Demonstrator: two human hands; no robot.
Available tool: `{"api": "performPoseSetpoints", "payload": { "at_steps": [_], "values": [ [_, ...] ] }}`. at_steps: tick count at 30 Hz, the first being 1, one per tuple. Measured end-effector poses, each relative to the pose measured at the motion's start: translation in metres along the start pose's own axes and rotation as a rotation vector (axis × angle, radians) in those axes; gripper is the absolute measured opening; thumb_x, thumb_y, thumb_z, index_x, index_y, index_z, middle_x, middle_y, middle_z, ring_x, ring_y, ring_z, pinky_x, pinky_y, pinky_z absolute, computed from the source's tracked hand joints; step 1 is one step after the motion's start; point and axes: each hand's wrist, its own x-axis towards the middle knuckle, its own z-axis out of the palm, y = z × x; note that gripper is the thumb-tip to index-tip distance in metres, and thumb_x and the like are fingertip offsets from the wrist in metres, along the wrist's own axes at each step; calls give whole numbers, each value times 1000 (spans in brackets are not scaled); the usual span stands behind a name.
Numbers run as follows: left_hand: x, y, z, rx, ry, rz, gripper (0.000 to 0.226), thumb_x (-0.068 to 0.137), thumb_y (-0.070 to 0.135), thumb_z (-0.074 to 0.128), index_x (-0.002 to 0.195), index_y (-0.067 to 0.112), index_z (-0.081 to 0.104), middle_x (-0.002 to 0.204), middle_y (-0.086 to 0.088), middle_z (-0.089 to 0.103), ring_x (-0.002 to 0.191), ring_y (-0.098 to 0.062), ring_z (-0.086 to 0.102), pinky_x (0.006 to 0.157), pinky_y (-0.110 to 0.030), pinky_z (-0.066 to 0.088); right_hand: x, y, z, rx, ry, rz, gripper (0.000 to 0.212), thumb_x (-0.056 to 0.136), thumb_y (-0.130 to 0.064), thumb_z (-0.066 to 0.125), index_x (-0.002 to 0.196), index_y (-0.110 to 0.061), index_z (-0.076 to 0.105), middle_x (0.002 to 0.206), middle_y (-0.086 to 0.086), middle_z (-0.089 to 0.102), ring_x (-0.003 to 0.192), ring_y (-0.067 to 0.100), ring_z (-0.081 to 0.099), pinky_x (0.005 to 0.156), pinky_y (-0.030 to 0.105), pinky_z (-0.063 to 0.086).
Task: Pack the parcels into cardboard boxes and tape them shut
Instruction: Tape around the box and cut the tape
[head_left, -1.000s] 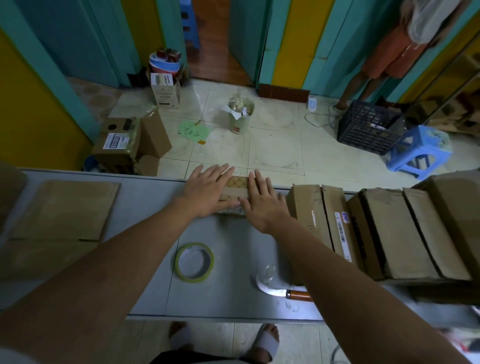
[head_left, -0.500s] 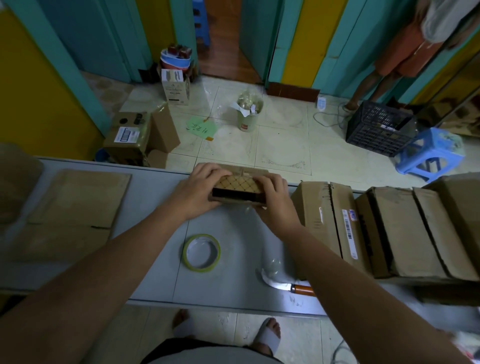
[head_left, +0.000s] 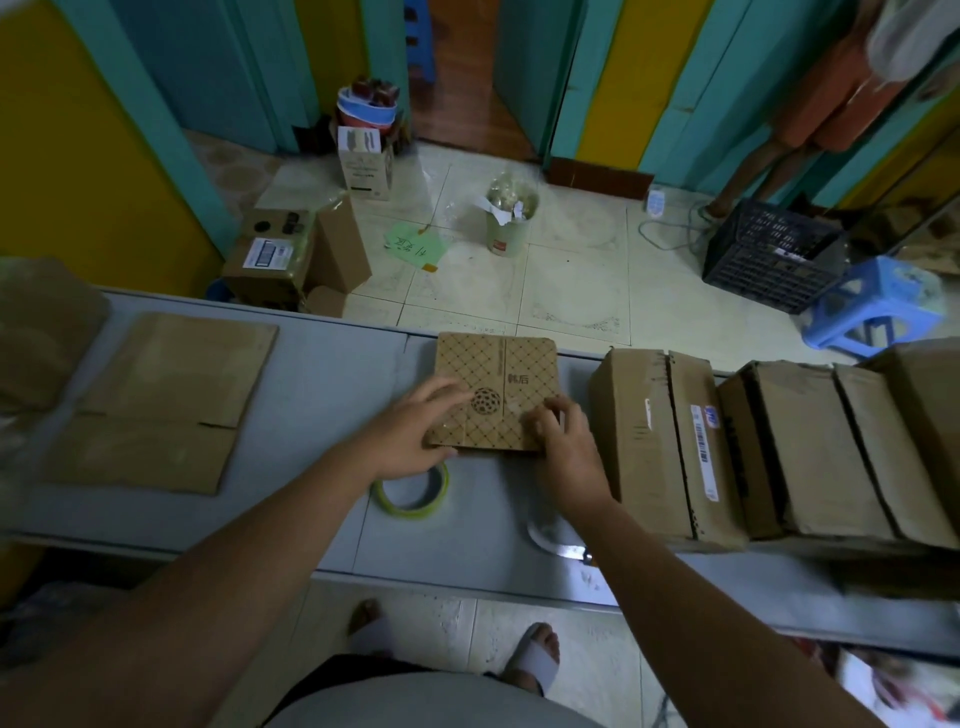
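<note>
A small brown patterned box (head_left: 496, 371) stands on the grey table (head_left: 322, 384), its printed face turned up toward me. My left hand (head_left: 415, 431) grips its lower left edge. My right hand (head_left: 566, 447) holds its lower right corner. A roll of yellow-green tape (head_left: 413, 493) lies flat on the table just below my left hand. A knife (head_left: 550, 535) with a curved blade lies under my right forearm, its handle hidden.
Flattened cardboard (head_left: 161, 400) lies at the table's left. Several closed cardboard boxes (head_left: 670, 436) line the table's right side, close to my right hand. On the floor beyond are a box pile (head_left: 291, 254), a bin (head_left: 509, 218), a black crate (head_left: 769, 254) and a blue stool (head_left: 872, 301).
The patterned box lay flat under both palms, was lifted on edge, and now is tipped so its broad printed face shows. Both hands shifted to its near edge.
</note>
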Motion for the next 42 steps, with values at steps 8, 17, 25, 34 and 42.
{"api": "performPoseSetpoints", "payload": {
  "at_steps": [8, 17, 25, 34, 42],
  "values": [
    [-53, -38, 16, -129, -29, -407, 51, 88, 12, 80, 136, 17, 63, 130, -2, 66, 120, -25, 64, 100, -38, 53, -12, -43, 6, 26, 50, -179, 52, 73, -5, 65, 124, -18, 65, 137, 5, 50, 128, 28, 43, 105, 45, 41],
    [-84, -19, -22, -169, 208, -233, 37, 87, -7, 66, 113, 16, 81, 104, 3, 79, 98, -8, 71, 88, -26, 57, -12, -96, -6, 550, -383, -258, 62, 88, -23, 61, 149, -15, 51, 142, 5, 55, 132, 12, 53, 116, 30, 42],
    [-74, -8, -54, -210, 303, -253, 35, 89, -4, 67, 113, 18, 80, 99, 5, 80, 95, -5, 72, 83, -33, 60, -3, -114, -21, 562, -104, -343, 40, 94, -17, 75, 134, -14, 68, 124, -5, 67, 117, 12, 63, 103, 33, 54],
    [-64, -5, -52, -250, 336, -380, 23, 84, 1, 70, 102, 12, 78, 90, -5, 77, 87, -18, 74, 75, -45, 63, -11, -124, -26, 492, 96, -318, 34, 92, -15, 79, 124, -7, 73, 112, 4, 69, 98, 4, 62, 89, 0, 42],
    [-60, -2, -48, -376, 278, -427, 34, 80, -2, 68, 104, 20, 78, 95, 2, 79, 94, -15, 74, 77, -50, 65, -3, -115, -30, 473, 96, -261, 20, 94, -11, 76, 114, -10, 77, 103, -5, 65, 95, -14, 59, 82, 1, 44]
  ]
}}
